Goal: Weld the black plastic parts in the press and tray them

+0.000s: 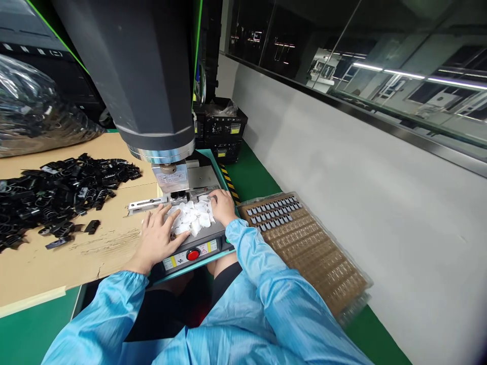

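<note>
Both arms, in blue sleeves, reached forward. The left hand lay flat, fingers spread and released, touching the white parts piled between the hands. The right hand curled loosely over the pile's far side; its grip could not be told.

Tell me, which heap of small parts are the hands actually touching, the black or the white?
The white pieces on the machine's base; both the left hand and right hand rest there. The black parts lie untouched on cardboard.
</note>
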The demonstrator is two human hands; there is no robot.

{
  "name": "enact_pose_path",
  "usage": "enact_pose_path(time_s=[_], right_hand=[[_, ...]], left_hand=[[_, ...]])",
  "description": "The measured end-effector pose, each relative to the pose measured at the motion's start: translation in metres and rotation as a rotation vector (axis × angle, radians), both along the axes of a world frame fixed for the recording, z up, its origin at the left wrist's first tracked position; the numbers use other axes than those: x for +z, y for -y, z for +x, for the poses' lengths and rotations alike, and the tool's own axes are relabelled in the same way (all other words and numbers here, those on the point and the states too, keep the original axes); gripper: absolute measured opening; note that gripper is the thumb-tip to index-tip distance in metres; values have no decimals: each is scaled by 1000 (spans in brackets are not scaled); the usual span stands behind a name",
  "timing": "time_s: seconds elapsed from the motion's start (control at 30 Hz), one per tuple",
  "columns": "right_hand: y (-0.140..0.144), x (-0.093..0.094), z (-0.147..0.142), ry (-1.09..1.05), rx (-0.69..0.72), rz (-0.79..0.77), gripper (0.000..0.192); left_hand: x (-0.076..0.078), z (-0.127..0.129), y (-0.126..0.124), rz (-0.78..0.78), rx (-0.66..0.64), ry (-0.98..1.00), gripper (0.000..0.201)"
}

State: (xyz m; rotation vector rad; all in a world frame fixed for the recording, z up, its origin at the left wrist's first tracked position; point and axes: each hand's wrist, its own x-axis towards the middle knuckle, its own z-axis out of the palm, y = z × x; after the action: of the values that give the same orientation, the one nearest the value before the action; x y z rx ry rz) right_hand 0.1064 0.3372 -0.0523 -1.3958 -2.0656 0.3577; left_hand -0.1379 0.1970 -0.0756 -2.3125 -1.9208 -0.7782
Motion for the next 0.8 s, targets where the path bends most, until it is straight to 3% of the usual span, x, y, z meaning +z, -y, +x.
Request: enact_pose_path(time_s=[0.2,0.57,0.8], right_hand=[[-9,-8,18,0,9,-84,25],[-8,-13,26,12,97,-87,21],[-4,-14,30,27,133,-84,7]], left_hand=[[-1,0,0,8,12,17,74],[-1,0,1,21,7,38,73],[-1,1,1,18,15,20,72]])
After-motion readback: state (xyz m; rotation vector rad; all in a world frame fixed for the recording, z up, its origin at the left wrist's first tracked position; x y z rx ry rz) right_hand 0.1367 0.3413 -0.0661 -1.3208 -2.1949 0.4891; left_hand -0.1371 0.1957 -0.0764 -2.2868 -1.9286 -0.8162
